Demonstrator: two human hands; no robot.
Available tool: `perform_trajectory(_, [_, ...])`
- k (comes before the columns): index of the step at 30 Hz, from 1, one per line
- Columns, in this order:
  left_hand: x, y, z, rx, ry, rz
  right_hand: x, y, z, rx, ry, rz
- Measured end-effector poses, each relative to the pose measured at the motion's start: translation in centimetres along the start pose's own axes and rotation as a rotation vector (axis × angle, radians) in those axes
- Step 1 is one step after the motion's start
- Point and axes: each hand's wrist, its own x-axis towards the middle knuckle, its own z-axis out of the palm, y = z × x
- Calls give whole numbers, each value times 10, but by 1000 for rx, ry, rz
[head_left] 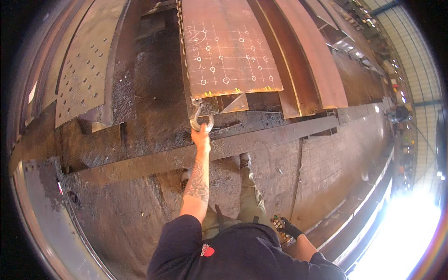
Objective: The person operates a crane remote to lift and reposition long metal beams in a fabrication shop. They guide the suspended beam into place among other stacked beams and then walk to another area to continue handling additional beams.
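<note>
My bare left hand [201, 136] is stretched out in front of me, closed round the lower curve of a metal lifting hook [194, 122]. From the hook a chain [181, 32] runs up along the left edge of a rust-brown steel beam [233, 49]. White chalk lines and circles form a grid on that beam, with yellow marks along its near edge. Low at my right side, my right hand [292, 228] wears a dark glove and grips a remote control [277, 222] with several light buttons. The hand partly covers the remote control.
A long steel bar [261, 141] lies across the floor in front of my feet. More brown beams [298, 46] stand to the right. A plate with several drilled holes [86, 70] lies at the left. Strong light glares at the lower right.
</note>
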Motion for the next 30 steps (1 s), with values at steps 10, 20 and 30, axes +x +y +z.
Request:
perform_trajectory(10, [-94,-28,166,-156,212,-71,105,-51,-336,-445,140,50])
perform_trajectory(20, [-126,-43,182,-60,156,-328,174,-38,-436,-576,137,-181])
perform_trajectory(30, [-98,-71,131,-107,109,-483,174,-58,-400,-475,12,-81])
